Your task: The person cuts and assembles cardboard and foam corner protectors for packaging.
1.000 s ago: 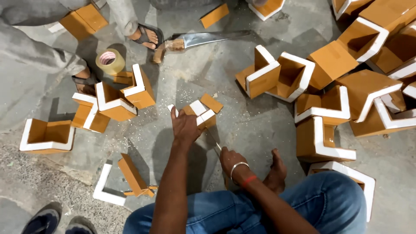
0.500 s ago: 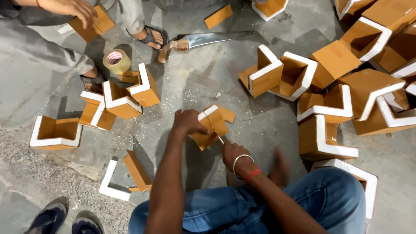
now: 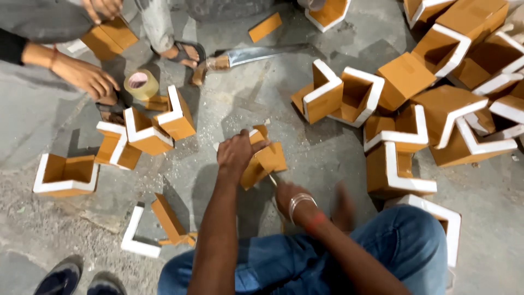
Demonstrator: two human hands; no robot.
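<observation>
My left hand (image 3: 236,154) grips an L-shaped corner piece (image 3: 267,159) of brown cardboard with white foam, held tilted just above the concrete floor. My right hand (image 3: 289,196) is closed on a small thin blade (image 3: 272,179) whose tip touches the lower edge of that piece. A metal bangle and a red thread sit on my right wrist. My knee in blue jeans (image 3: 404,246) is at the lower right.
Several similar corner pieces (image 3: 436,120) are heaped at right; others lie at left (image 3: 65,175) and in front (image 3: 147,229). A large knife (image 3: 256,54) and a tape roll (image 3: 141,84) lie farther off. Another person's hand (image 3: 87,79) and sandalled foot (image 3: 183,52) are at upper left; shoes (image 3: 71,278) are at bottom left.
My left hand has lifted and turned the corner piece toward me. My right hand has brought the blade up to its lower edge. The other person's hand has come down beside the tape roll.
</observation>
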